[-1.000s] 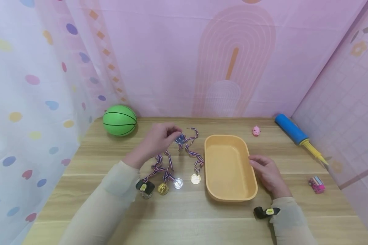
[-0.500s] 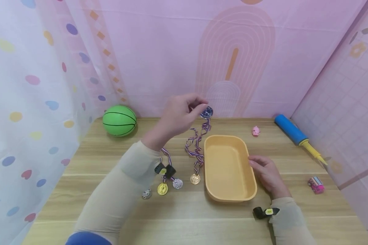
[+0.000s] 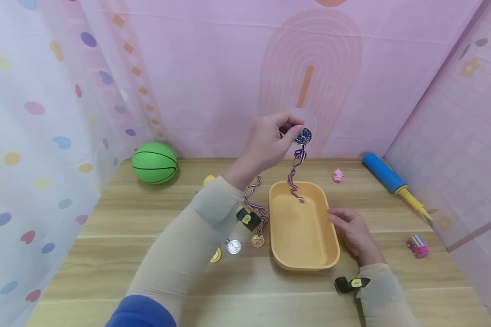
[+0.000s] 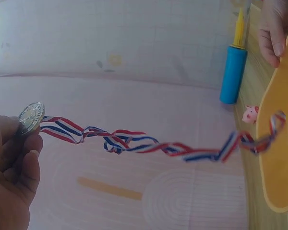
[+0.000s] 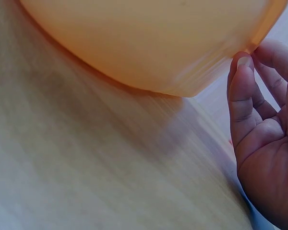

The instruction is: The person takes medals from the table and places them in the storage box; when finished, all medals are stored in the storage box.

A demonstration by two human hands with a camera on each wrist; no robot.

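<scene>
Above the tray [image 3: 304,229], left hand [image 3: 272,141] is pinching a medal [image 3: 305,136] by its edge, apparently so the ribbon [image 3: 298,160] is dangling free.
Right hand [image 3: 355,234] is pinching the tray's rim [image 3: 336,236], likely steadying it.

In the head view you have two hands, your left hand [image 3: 270,140] near the centre, your right hand [image 3: 353,230] lower right. You can count at least four medals: one raised medal [image 3: 304,136] above centre, three lower medals [image 3: 234,246] below. You have one tray [image 3: 304,231], one green ball [image 3: 154,162] at left, and one pump [image 3: 384,172], one pink pig [image 3: 338,175], one toy vehicle [image 3: 418,246] at right.
</scene>
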